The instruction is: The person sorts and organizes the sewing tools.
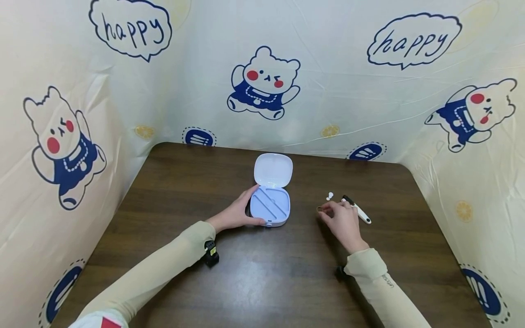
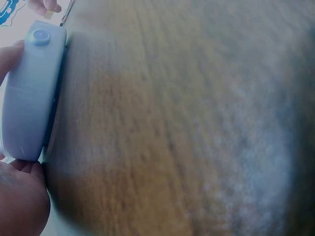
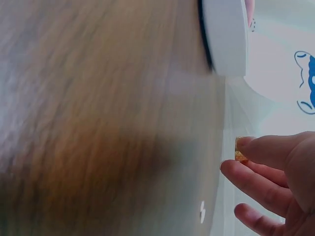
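A pale blue case (image 1: 270,206) with diagonal dividers inside stands on the table, its lid (image 1: 273,170) raised and leaning back. My left hand (image 1: 234,214) grips the case from its left side, thumb at the front and fingers behind. In the left wrist view, a round button (image 2: 40,37) shows on the case's front wall. To the right of the case, my right hand (image 1: 341,224) is held above the table. Between thumb and index finger it pinches a small amber piece (image 3: 238,151); its exact kind is too small to tell.
Small white pieces (image 1: 330,196) lie just beyond the right hand. A slim white tool with a black end (image 1: 363,215) lies beside that hand, partly covered by it. A printed cloth (image 1: 328,100) hangs around the back and sides of the brown table (image 1: 197,182).
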### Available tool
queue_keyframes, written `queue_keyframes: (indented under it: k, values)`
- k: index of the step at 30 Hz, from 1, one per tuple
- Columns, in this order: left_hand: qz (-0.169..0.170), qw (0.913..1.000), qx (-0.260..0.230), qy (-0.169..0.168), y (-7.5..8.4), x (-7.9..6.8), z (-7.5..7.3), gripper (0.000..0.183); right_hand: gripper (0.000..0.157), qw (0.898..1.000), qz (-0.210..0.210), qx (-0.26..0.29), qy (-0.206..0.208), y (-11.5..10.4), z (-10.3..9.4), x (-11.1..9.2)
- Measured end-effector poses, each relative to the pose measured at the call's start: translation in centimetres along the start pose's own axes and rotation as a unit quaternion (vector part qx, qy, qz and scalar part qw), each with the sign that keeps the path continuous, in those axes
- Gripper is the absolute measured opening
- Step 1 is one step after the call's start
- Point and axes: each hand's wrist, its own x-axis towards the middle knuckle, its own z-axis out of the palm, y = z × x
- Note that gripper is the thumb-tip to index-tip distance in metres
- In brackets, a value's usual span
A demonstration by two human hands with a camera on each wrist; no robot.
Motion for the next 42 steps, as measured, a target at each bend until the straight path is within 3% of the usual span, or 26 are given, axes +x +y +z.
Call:
queue_keyframes:
  k: [18, 30, 42]
  values:
    - [-0.001, 1.0, 0.0, 0.002, -0.1, -0.1, 0.1, 0.118, 0.017, 0.999, -0.033, 0.01, -0.006, -3.7, 0.9, 1.1]
    - [-0.004, 1.0, 0.001, -0.002, -0.1, -0.1, 0.1, 0.119, 0.018, 0.998, -0.04, 0.021, -0.044, -6.3, 1.2, 1.7]
    - [0.0, 1.0, 0.001, -0.002, 0.1, 0.0, -0.1, 0.119, 0.014, 0.996, -0.072, 0.035, -0.043, -8.3, 1.6, 2.2]
